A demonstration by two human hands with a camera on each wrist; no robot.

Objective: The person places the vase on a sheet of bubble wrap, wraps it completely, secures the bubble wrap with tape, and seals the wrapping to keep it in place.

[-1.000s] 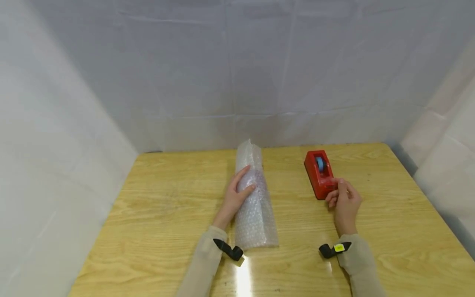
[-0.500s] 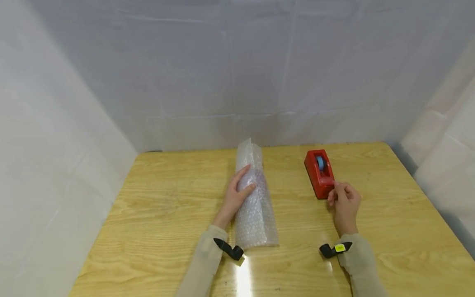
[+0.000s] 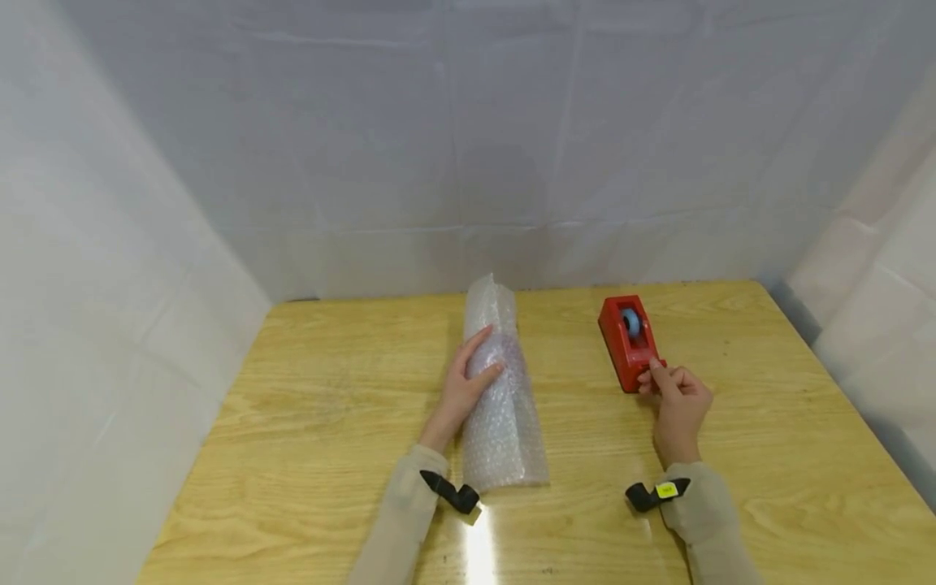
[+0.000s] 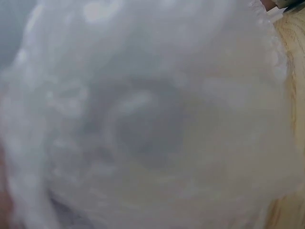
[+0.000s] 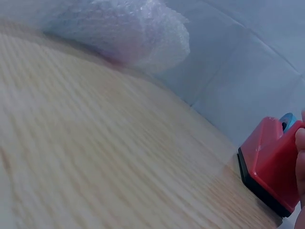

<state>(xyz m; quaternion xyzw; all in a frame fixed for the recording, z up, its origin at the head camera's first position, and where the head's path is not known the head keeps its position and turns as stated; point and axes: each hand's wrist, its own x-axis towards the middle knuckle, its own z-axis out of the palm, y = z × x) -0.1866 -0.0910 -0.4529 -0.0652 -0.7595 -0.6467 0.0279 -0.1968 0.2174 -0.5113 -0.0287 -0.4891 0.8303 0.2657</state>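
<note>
A roll of bubble wrap point(image 3: 504, 431) lies lengthwise on the table, with a faint purplish tint near its middle. My left hand point(image 3: 468, 382) holds it from the left side, thumb across the top and fingers along the far side. Blurred bubble wrap point(image 4: 157, 143) fills most of the left wrist view. To the right stands a red tape dispenser point(image 3: 623, 345) with a blue-cored tape roll point(image 3: 631, 323). My right hand point(image 3: 682, 402) is at its front end, thumb and finger pinching the tape end there; the clear tape itself is hard to see.
The wooden table point(image 3: 351, 390) is bordered at the back by a pale sheet point(image 3: 380, 162), with more sheeting at both sides. A dark camera mount sits on each sleeve cuff. Bare wood lies between the roll and the dispenser.
My right hand has shifted slightly, its thumb now closer against the dispenser's front end. The tape roll looks slightly turned. My left hand and the bubble wrap have stayed put.
</note>
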